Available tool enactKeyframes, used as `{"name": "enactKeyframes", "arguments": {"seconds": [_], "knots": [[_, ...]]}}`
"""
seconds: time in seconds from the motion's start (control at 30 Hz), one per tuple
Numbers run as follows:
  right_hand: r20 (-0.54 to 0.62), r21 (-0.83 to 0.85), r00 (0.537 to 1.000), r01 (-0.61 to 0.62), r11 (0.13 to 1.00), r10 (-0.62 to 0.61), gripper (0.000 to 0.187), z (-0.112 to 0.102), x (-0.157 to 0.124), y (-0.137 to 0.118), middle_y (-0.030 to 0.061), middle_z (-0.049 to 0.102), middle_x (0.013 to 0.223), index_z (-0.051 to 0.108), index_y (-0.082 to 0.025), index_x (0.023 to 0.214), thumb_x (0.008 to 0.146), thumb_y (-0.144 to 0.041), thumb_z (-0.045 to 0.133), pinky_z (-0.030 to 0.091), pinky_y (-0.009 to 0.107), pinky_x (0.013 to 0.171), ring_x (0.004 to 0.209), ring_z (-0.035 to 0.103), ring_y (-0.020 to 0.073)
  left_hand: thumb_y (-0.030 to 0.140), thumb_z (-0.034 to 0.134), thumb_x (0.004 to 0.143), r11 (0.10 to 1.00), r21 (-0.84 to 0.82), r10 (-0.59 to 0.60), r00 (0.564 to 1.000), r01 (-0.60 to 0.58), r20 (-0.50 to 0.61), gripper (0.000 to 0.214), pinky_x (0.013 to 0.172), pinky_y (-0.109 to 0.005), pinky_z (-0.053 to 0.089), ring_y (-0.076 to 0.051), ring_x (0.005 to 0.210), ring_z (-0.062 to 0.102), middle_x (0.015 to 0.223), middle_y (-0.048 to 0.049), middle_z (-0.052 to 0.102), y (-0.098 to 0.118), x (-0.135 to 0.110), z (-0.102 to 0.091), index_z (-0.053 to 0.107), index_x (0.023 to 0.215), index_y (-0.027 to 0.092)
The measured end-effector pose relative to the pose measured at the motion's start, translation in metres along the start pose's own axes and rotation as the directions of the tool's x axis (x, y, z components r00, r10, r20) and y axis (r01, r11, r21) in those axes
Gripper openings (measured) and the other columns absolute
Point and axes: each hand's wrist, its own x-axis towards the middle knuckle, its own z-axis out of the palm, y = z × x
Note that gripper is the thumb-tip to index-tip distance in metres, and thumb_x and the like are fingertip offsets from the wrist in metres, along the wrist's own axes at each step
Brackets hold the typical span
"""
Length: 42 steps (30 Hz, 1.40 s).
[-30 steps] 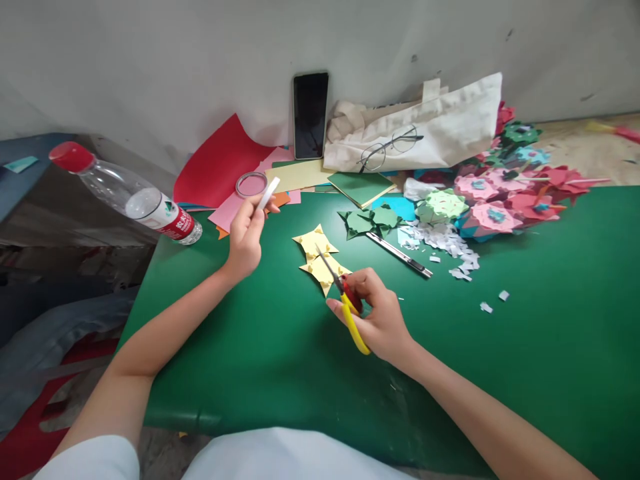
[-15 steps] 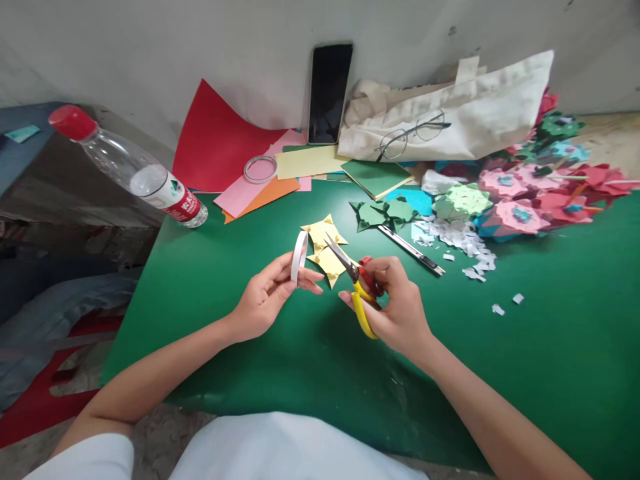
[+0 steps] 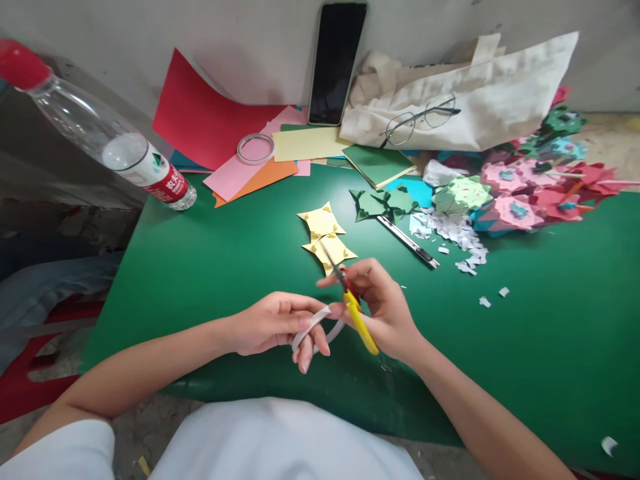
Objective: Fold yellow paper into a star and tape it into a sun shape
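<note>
My left hand [image 3: 273, 323] is closed round a thin white tape roll [image 3: 320, 328] near the front of the green table [image 3: 200, 267]. My right hand [image 3: 385, 310] grips yellow-handled scissors [image 3: 353, 307], and its fingertips touch the tape roll's edge. The scissor blades point away from me toward two folded yellow paper pieces [image 3: 325, 237] just beyond my hands.
A water bottle [image 3: 115, 147] lies at the left edge. Coloured paper sheets [image 3: 215, 127], a second tape ring [image 3: 255, 148], a phone [image 3: 334, 63], a cloth bag [image 3: 475, 100] with glasses [image 3: 420, 120], a utility knife [image 3: 407, 241], green folded shapes [image 3: 383, 203], paper scraps and paper flowers [image 3: 520, 193] crowd the back.
My left hand brought the tape roll from the back left down to the front, meeting my right hand. The right hand with the scissors drew closer to me.
</note>
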Motion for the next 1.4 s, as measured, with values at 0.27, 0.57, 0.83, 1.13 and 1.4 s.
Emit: {"name": "enactKeyframes", "arguments": {"seconds": [0.27,0.57,0.83,1.13,1.4], "knots": [[0.085,0.115,0.981,-0.182,0.977,0.173,0.051,-0.002,0.007,0.001,-0.008,0.052,0.065,0.039,-0.024,0.087,0.07,-0.046,0.082,0.034,0.021,0.05,0.055,0.045,0.0072,0.032,0.072,0.086,0.995,-0.096,0.031,0.998,-0.036,-0.05,0.033,0.052,-0.02,0.044,-0.008,0.049,0.06,0.075,-0.0053,0.072,0.002,0.005,-0.005,0.07,0.113,0.013],[-0.266,0.274,0.948,-0.1,0.957,0.175,0.053,0.0,0.015,0.014,-0.0078,0.057,0.067,0.037,-0.025,0.087,0.069,-0.046,0.082,0.044,0.022,0.054,0.057,0.052,0.0079,0.028,0.065,0.091,0.979,-0.066,0.191,0.981,-0.192,-0.012,0.03,0.092,-0.033,0.053,-0.019,0.094,0.074,0.092,-0.0061,0.076,0.0,0.005,-0.008,0.068,0.119,0.019],[-0.312,0.318,0.925,-0.116,0.941,0.219,0.047,0.002,0.014,0.017,-0.0078,0.055,0.067,0.037,-0.026,0.088,0.073,-0.043,0.078,0.038,0.021,0.047,0.053,0.05,0.0072,0.029,0.073,0.086,0.969,0.021,0.249,0.968,-0.248,-0.039,0.021,0.097,-0.034,0.052,-0.017,0.092,0.074,0.087,-0.0046,0.077,-0.006,0.007,-0.006,0.07,0.103,0.017],[0.061,0.262,0.975,-0.223,0.939,0.214,0.052,0.007,0.007,0.008,-0.0072,0.058,0.067,0.04,-0.024,0.086,0.067,-0.041,0.085,0.036,0.019,0.049,0.054,0.048,0.0064,0.04,0.074,0.083,0.989,-0.019,0.145,0.987,-0.147,-0.072,0.031,0.058,-0.022,0.052,-0.008,0.053,0.056,0.06,0.0005,0.061,-0.008,0.008,-0.01,0.069,0.095,0.011],[-0.039,0.38,0.966,-0.223,0.898,0.256,0.054,0.008,0.011,0.008,-0.0129,0.048,0.057,0.038,-0.025,0.086,0.067,-0.042,0.085,0.027,0.016,0.039,0.041,0.035,0.0025,0.04,0.06,0.094,0.926,0.235,0.312,0.95,-0.296,-0.033,0.031,0.071,-0.026,0.05,-0.013,0.068,0.068,0.069,-0.0034,0.069,-0.002,0.003,-0.009,0.067,0.106,0.012]]}}
